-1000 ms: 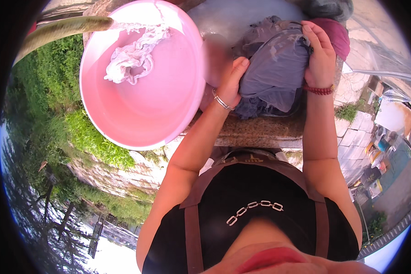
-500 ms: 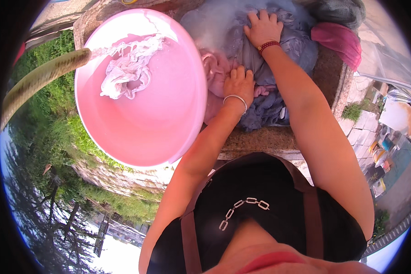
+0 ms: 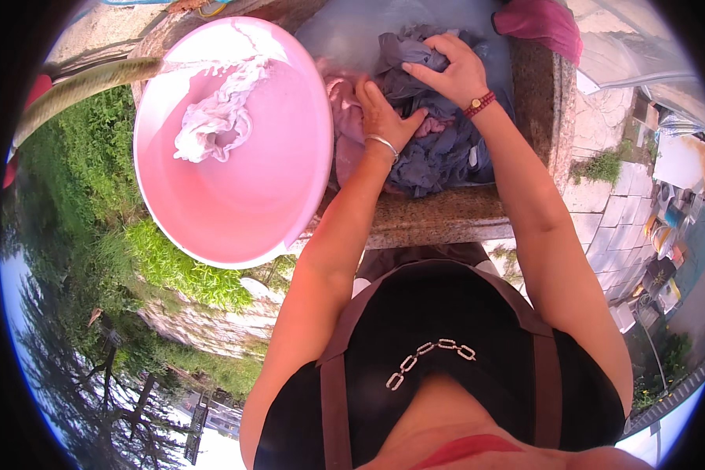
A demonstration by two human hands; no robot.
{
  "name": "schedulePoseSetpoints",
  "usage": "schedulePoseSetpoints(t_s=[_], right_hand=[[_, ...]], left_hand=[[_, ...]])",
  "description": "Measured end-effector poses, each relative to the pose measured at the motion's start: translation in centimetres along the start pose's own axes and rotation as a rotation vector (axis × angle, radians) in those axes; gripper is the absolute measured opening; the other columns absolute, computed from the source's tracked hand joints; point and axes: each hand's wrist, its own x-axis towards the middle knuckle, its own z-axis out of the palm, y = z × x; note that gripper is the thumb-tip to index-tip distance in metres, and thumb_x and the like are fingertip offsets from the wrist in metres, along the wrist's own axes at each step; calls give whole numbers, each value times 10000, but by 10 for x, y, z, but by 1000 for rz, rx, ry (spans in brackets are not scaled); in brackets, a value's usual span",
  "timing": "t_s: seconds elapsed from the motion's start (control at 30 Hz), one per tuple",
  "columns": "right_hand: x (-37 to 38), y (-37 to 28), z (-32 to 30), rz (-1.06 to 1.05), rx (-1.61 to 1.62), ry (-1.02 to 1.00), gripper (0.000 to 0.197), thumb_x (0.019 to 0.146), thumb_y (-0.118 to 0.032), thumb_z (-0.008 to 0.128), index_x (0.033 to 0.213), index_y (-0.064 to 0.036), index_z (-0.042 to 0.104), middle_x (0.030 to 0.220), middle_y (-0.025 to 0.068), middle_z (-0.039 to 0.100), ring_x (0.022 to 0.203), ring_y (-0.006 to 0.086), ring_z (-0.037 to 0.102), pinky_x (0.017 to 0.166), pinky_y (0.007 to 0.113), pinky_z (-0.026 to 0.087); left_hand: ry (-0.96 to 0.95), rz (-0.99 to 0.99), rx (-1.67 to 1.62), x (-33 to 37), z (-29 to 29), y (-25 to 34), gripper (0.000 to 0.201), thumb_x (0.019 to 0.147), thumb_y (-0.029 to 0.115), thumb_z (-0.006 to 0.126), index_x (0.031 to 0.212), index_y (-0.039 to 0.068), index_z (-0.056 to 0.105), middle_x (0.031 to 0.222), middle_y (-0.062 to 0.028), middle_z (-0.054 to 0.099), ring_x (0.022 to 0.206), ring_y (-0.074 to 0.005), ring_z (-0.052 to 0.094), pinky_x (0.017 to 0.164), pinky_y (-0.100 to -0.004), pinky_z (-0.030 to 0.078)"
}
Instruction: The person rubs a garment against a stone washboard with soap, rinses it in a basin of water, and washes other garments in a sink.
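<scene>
A heap of wet dark grey-blue cloth [image 3: 423,157] lies in cloudy water in a stone trough [image 3: 446,215]. My right hand [image 3: 460,77] curves round a bunched fold of this grey cloth, thumb on the near side and fingers over the top. On the left side of the heap rests my left hand [image 3: 385,121], its fingers stretched out and the thumb spread away. Its palm meets the heap between the grey cloth and a pink cloth [image 3: 343,106]; the exact contact underneath is hidden.
Left of the trough sits a large pink basin [image 3: 251,204] with a twisted pale lilac cloth [image 3: 215,129] in it. Water runs into it from a hose [image 3: 94,84]. A magenta cloth [image 3: 540,27] hangs over the trough's far right edge. Paving [image 3: 603,196] lies to the right.
My right hand has gone from lying flat on the grey cloth to curling round a fold, and the cloth is bunched closer together. My left hand has opened its thumb outward. The view has shifted.
</scene>
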Motion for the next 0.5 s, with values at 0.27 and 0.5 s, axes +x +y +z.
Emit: schedulePoseSetpoints(t_s=[0.27,0.5], right_hand=[[-129,-84,-62,-58,67,-164,268,683,-191,796,912,-147,663,887,51,565,862,275,557,754,362,465],[-183,-85,-77,424,322,165,335,770,-48,735,1089,-94,644,976,37,568,722,104,543,638,228,454]], left_hand=[[-164,398,-233,-23,-10,-28,437,675,77,700,1097,6,612,989,-126,625,1022,-309,573,908,-396,420],[-202,106,-558,-44,-44,34,316,747,-97,604,1059,-50,632,979,-87,649,906,-195,616,811,-274,475]])
